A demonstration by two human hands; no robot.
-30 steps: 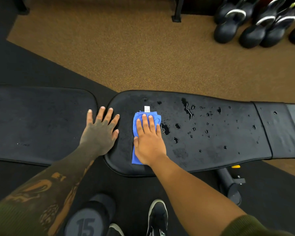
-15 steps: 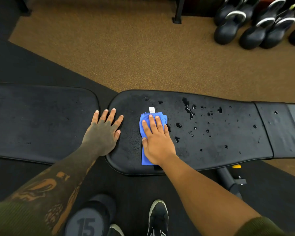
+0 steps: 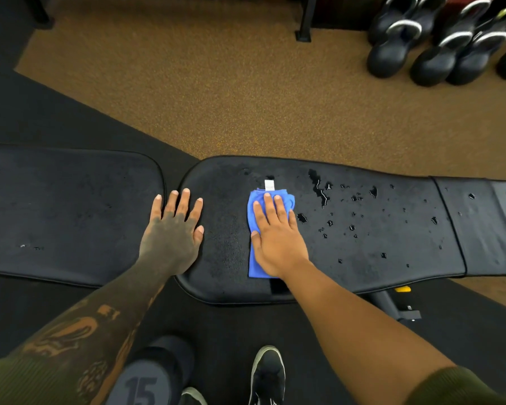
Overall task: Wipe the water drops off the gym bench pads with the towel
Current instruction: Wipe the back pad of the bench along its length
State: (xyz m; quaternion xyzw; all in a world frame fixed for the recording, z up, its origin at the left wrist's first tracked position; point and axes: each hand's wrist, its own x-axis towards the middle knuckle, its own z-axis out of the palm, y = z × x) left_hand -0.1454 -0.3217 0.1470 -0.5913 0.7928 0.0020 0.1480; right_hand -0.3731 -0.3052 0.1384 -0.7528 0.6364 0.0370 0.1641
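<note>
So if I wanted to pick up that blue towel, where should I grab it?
Probably at its far end, coming from above. The blue towel lies folded flat on the bench pad, and the right hand covers most of it. The bare far edge by the white tag is thick enough to pinch.

Single head-worn wide-angle view, looking steeply down and forward, close above bench pads [image 3: 348,235]
</note>
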